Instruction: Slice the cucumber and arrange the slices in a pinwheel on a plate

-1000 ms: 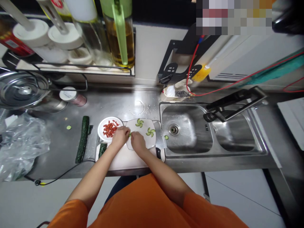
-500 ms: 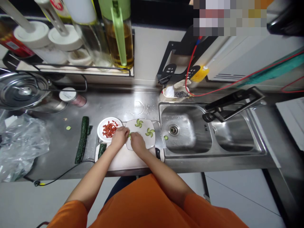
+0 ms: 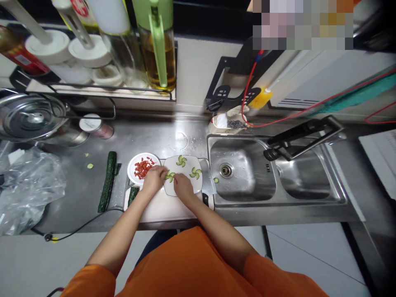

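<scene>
My left hand (image 3: 154, 180) and my right hand (image 3: 183, 185) meet over the near left part of a white square plate (image 3: 185, 186), fingertips pinched on small green cucumber slices (image 3: 169, 176). Two pinwheel-shaped groups of cucumber slices (image 3: 181, 161) lie farther back on the plate. The plate rests on a white cutting board (image 3: 161, 208). Left of it sits a round white dish of red berries (image 3: 142, 167). A short cucumber piece (image 3: 133, 195) lies on the board by my left wrist.
A long dark cucumber half (image 3: 107, 185) lies on the steel counter (image 3: 77, 187) to the left, beside a crumpled plastic bag (image 3: 29, 189). A double sink (image 3: 247, 173) with a black tap (image 3: 300, 136) is to the right. Bottles fill a rack (image 3: 93, 88) above.
My hands have drawn slightly apart, uncovering a third small group of cucumber slices between the fingertips. The view shifted a little; nothing else moved.
</scene>
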### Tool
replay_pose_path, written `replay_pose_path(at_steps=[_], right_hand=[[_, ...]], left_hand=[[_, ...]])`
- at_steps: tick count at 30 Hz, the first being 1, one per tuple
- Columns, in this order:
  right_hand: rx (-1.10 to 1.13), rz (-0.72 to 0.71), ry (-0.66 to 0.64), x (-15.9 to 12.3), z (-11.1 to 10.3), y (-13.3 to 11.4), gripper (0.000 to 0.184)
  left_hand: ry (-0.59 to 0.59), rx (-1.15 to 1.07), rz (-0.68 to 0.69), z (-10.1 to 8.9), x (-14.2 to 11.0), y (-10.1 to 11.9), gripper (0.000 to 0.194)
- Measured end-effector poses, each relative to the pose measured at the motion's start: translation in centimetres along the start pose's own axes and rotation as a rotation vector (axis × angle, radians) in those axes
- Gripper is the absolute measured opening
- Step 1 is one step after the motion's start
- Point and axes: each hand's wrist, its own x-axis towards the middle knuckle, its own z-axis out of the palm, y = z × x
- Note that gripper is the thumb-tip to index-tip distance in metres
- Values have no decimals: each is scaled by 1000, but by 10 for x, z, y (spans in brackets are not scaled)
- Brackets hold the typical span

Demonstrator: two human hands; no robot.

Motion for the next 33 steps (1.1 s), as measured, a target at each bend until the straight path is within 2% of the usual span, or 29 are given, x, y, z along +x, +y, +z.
replay_pose_path(at_steps=[4,7,13,19,28,33], right_hand=[[-4,-15,2,-3,-1,1,24],[2,-41,8,-8,-1,5,24],[-8,-86,24,-20,1,17,23],[-31,-88,-12,-27,0,21,22],[-54,-88,-25,-33,-1,22,20],[-64,-97,-29,-33,-1,22,20]], left_hand=[[75,-28,-27,-1,-13,0,19],[152,-6,-104,-4,-31,-4,19],[288,208,-318,-26,-55,-34,25],[242,361,-376,-37,-52,-58,31],[226,393,-350,-33,-45,-55,30],[203,384,-382,-32,-43,-56,33]])
